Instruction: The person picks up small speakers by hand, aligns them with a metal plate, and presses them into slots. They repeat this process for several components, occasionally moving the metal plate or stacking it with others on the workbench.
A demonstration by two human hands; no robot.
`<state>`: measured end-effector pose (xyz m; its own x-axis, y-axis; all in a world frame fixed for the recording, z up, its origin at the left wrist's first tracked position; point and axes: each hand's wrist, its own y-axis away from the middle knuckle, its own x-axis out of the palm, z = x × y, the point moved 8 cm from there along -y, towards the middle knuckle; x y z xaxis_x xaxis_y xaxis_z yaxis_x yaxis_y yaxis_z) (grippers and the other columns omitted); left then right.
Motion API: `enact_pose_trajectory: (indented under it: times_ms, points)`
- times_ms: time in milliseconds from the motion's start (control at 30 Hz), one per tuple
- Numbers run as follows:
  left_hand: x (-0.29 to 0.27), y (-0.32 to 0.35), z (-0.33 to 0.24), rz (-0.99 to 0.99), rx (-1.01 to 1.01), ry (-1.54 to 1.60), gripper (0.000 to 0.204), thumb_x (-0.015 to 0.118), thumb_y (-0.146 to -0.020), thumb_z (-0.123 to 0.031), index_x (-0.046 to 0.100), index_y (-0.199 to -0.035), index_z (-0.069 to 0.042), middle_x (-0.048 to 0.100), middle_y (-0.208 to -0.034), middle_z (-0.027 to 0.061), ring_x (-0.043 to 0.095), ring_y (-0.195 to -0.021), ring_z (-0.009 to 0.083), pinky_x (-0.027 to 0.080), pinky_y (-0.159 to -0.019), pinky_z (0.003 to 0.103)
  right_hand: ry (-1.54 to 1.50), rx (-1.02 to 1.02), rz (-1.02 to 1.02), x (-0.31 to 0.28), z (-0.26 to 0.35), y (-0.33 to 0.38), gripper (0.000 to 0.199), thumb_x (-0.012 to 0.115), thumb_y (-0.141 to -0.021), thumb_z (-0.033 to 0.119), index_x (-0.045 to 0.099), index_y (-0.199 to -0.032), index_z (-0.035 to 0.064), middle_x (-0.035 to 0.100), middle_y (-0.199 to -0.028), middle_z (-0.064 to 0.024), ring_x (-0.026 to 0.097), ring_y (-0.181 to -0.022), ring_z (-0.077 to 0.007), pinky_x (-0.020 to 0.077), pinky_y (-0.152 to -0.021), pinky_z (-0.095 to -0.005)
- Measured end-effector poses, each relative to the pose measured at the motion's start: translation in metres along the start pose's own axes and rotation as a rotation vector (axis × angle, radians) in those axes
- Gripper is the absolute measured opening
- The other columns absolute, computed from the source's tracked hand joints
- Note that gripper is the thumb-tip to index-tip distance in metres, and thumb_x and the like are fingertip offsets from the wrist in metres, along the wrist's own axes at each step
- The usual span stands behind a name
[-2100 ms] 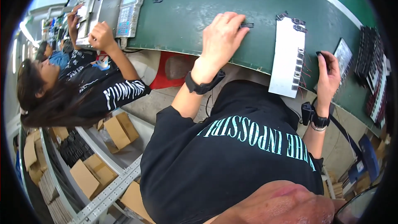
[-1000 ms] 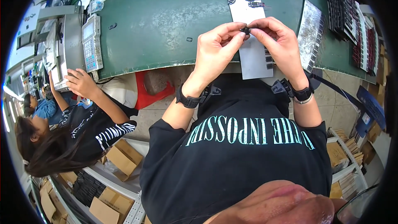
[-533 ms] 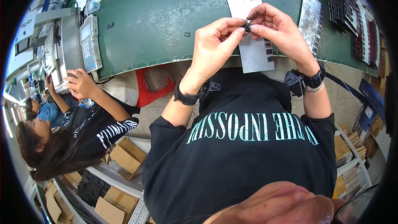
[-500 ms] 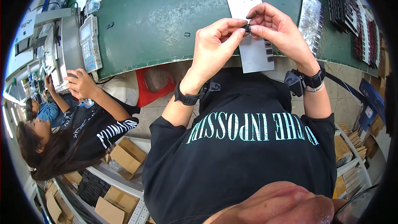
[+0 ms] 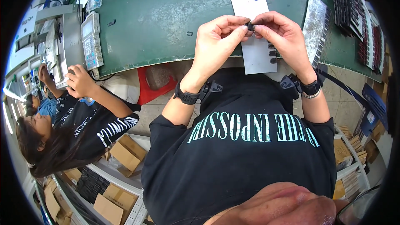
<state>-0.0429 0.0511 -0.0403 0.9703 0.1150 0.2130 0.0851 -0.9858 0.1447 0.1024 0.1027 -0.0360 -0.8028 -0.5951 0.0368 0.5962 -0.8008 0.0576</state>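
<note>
Hands: I see my left hand (image 5: 216, 37) and right hand (image 5: 280, 37), two, pinching one small black part (image 5: 250, 26).
Grey card (image 5: 256, 50): one, below them on the green table (image 5: 166, 16).

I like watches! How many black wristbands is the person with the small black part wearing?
2: one black wristband on the left wrist, one black wristband on the right wrist. Both hands pinch the small black part.

That tiny black part (image 5: 250, 26) is mostly buried under the fingertips (image 5: 241, 28), way too small to tell what it is.
</note>
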Motion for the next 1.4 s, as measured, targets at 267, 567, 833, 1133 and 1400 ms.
enact_pose_trajectory:
  times_ms: [267,567,833,1133,1400]
  points:
    - [0.001,-0.002,-0.003,0.001,0.009,-0.021,0.018,0.063,-0.094,-0.004,0.068,-0.108,0.005,0.073,-0.096,0.0107,0.07,-0.088,0.0129,0.057,-0.079,0.024,0.043,-0.002,-0.024,0.0,0.005,-0.004,0.015,0.062,-0.094,0.001,0.062,-0.109,-0.0005,0.063,-0.104,-0.0022,0.062,-0.095,-0.0096,0.051,-0.088,-0.0236]
    - [0.009,0.007,-0.01,-0.046,0.137,-0.283,0.019,0.072,-0.088,-0.012,0.067,-0.1,0.002,0.074,-0.089,0.0107,0.072,-0.081,0.014,0.056,-0.074,0.025,0.342,-0.131,0.012,0.005,0.022,0.01,0.025,0.063,-0.091,-0.002,0.058,-0.115,0.0002,0.062,-0.103,-0.0046,0.061,-0.094,-0.0113,0.049,-0.087,-0.0252]
    - [0.001,-0.059,-0.058,-0.163,0.585,-1.265,0.028,0.076,-0.082,-0.027,0.072,-0.098,-0.005,0.069,-0.092,0.0093,0.068,-0.088,0.0263,0.054,-0.073,0.038,0.45,-0.055,-0.222,-0.034,0.038,0.018,0.016,0.066,-0.089,0.001,0.067,-0.104,-0.0011,0.067,-0.093,-0.0023,0.059,-0.086,-0.01,0.0482,-0.083,-0.0247]
    - [-0.004,-0.079,-0.042,-0.034,0.496,-1.24,0.024,0.074,-0.083,-0.024,0.075,-0.102,-0.009,0.068,-0.094,0.006,0.065,-0.093,0.0259,0.053,-0.079,0.039,0.474,-0.051,-0.23,-0.043,0.032,0.02,0.013,0.067,-0.088,0.003,0.068,-0.101,-0.0011,0.067,-0.091,-0.0026,0.059,-0.086,-0.0099,0.0482,-0.082,-0.025]
    - [0.0,-0.087,-0.043,0.05,0.476,-1.238,0.026,0.073,-0.084,-0.024,0.074,-0.105,-0.009,0.067,-0.094,0.0063,0.065,-0.095,0.0253,0.053,-0.08,0.038,0.613,-0.061,-0.294,-0.061,0.032,0.0,0.014,0.067,-0.089,0.007,0.068,-0.1,-0.0006,0.067,-0.089,-0.0033,0.059,-0.082,-0.0104,0.049,-0.079,-0.0256]
